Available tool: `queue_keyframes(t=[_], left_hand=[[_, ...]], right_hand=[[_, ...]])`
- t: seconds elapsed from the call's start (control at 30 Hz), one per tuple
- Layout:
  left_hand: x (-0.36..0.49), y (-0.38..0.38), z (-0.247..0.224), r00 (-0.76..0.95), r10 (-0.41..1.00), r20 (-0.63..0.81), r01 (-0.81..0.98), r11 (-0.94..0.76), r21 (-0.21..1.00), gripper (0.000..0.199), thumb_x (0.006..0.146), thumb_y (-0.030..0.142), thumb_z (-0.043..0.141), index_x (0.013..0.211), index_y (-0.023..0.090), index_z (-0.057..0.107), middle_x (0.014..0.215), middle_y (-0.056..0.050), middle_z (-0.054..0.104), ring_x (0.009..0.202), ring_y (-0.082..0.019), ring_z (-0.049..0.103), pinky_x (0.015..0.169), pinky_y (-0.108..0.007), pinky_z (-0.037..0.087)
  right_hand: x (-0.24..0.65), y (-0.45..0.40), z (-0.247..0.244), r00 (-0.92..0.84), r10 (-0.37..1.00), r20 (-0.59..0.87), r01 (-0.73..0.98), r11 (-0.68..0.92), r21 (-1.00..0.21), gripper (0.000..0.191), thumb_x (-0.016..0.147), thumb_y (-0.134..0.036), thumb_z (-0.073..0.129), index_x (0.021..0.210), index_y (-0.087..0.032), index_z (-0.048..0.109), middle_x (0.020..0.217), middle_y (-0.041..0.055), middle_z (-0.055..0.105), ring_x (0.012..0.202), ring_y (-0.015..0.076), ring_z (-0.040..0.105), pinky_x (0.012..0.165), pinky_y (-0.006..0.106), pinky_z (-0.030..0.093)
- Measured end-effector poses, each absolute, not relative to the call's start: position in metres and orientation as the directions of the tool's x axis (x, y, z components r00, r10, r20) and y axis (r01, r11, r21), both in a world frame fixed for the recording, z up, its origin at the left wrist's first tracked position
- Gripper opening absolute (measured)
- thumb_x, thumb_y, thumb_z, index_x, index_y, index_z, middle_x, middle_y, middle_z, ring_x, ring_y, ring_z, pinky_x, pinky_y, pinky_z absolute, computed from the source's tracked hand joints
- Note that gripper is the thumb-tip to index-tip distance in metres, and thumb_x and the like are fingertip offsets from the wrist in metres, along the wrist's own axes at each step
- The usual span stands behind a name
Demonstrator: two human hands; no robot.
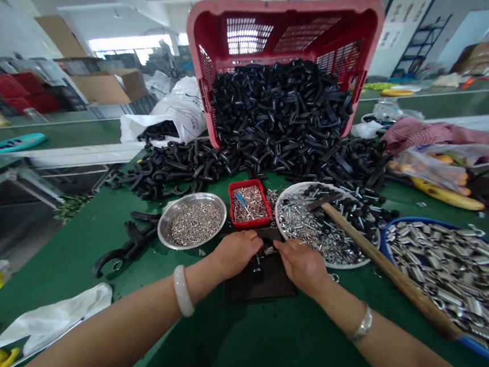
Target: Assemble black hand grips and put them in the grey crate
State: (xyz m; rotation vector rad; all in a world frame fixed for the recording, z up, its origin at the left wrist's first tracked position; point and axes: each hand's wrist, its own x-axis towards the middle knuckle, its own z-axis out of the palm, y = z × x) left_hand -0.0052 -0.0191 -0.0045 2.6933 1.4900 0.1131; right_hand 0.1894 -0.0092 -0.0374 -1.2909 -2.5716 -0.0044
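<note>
Over a dark flat pad (pixel 235 290) on the green table, my left hand (pixel 238 252) is closed around a black plastic part (pixel 257 264). A small metal coil spring (pixel 269 251) shows at the part, between my two hands. From the other side my right hand (pixel 303 266) pinches the part's edge with its fingertips; the grip is partly hidden. Just beyond are a metal bowl (pixel 162 230) of tiny metal pieces, a red tray (pixel 244 225) of pins with a blue-handled tool (pixel 242 200), and a white basin (pixel 281 227) of mixed metal hardware.
A red basket (pixel 286 5) tipped toward me spills black parts across the back. A hammer (pixel 375 255) with a wooden handle spans the white basin and a blue basin (pixel 412 220) of springs. Joined black parts (pixel 130 248) and a white cloth (pixel 59 313) lie at left.
</note>
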Motion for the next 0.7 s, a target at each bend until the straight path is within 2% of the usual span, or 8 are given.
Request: queue_keyframes(t=[0.1, 0.2, 0.33, 0.4, 0.53, 0.6, 0.7], left_hand=[[-0.009, -0.023, -0.017, 0.431, 0.889, 0.151, 0.870, -0.454, 0.192, 0.021, 0.085, 0.024, 0.042, 0.089, 0.019, 0.062, 0.082, -0.004, 0.061, 0.078, -0.015, 0.057, 0.073, -0.027, 0.046], [-0.010, -0.023, -0.023, 0.352, 0.907, 0.231, 0.882, -0.404, 0.243, 0.021, 0.084, 0.026, 0.045, 0.085, 0.020, 0.064, 0.085, -0.003, 0.062, 0.082, -0.014, 0.056, 0.075, -0.026, 0.044], [-0.010, -0.030, -0.019, 0.398, 0.892, 0.214, 0.861, -0.443, 0.248, 0.026, 0.084, 0.035, 0.044, 0.091, 0.021, 0.065, 0.097, -0.003, 0.062, 0.090, -0.016, 0.052, 0.081, -0.028, 0.042], [-0.012, -0.037, -0.016, 0.437, 0.882, 0.176, 0.853, -0.469, 0.228, 0.040, 0.079, 0.050, 0.045, 0.103, 0.022, 0.061, 0.109, -0.004, 0.058, 0.097, -0.019, 0.049, 0.086, -0.032, 0.039], [-0.016, -0.049, -0.014, 0.438, 0.889, 0.130, 0.866, -0.457, 0.206, 0.087, 0.056, 0.074, 0.049, 0.124, 0.019, 0.044, 0.127, -0.008, 0.046, 0.112, -0.028, 0.039, 0.096, -0.042, 0.029], [-0.016, -0.048, -0.014, 0.415, 0.902, 0.118, 0.882, -0.430, 0.193, 0.100, 0.050, 0.076, 0.051, 0.130, 0.017, 0.036, 0.131, -0.010, 0.041, 0.117, -0.029, 0.034, 0.099, -0.043, 0.025], [-0.013, -0.042, -0.012, 0.406, 0.911, 0.079, 0.896, -0.413, 0.165, 0.105, 0.048, 0.073, 0.056, 0.133, 0.016, 0.030, 0.133, -0.011, 0.039, 0.118, -0.030, 0.033, 0.099, -0.043, 0.024]], right_hand=[[0.190, -0.012, -0.037, -0.592, 0.774, 0.223, 0.778, 0.621, -0.090, 0.036, 0.085, -0.018, 0.037, 0.117, -0.021, 0.053, 0.090, 0.0081, 0.062, 0.087, 0.0180, 0.055, 0.070, 0.025, 0.042], [0.191, -0.015, -0.035, -0.613, 0.766, 0.195, 0.776, 0.630, -0.035, 0.041, 0.083, -0.015, 0.037, 0.123, -0.021, 0.048, 0.093, 0.0091, 0.061, 0.088, 0.0193, 0.054, 0.069, 0.025, 0.042], [0.194, -0.019, -0.032, -0.609, 0.778, 0.156, 0.791, 0.611, 0.042, 0.048, 0.081, -0.012, 0.039, 0.127, -0.024, 0.042, 0.093, 0.0096, 0.061, 0.088, 0.0215, 0.054, 0.061, 0.025, 0.041], [0.195, -0.020, -0.031, -0.612, 0.778, 0.143, 0.790, 0.610, 0.062, 0.050, 0.081, -0.012, 0.039, 0.129, -0.024, 0.040, 0.091, 0.0103, 0.061, 0.088, 0.0220, 0.054, 0.061, 0.025, 0.041], [0.193, -0.020, -0.027, -0.603, 0.793, 0.083, 0.797, 0.603, 0.031, 0.048, 0.082, -0.014, 0.038, 0.130, -0.022, 0.039, 0.086, 0.0106, 0.064, 0.080, 0.0199, 0.058, 0.063, 0.026, 0.041], [0.190, -0.018, -0.024, -0.594, 0.803, 0.055, 0.803, 0.595, -0.022, 0.045, 0.084, -0.018, 0.037, 0.128, -0.023, 0.041, 0.088, 0.0097, 0.065, 0.080, 0.0189, 0.060, 0.064, 0.025, 0.042], [0.193, -0.015, -0.017, -0.613, 0.789, 0.024, 0.785, 0.613, -0.094, 0.043, 0.085, -0.024, 0.035, 0.128, -0.025, 0.040, 0.094, 0.0073, 0.066, 0.083, 0.0175, 0.060, 0.068, 0.025, 0.043]])
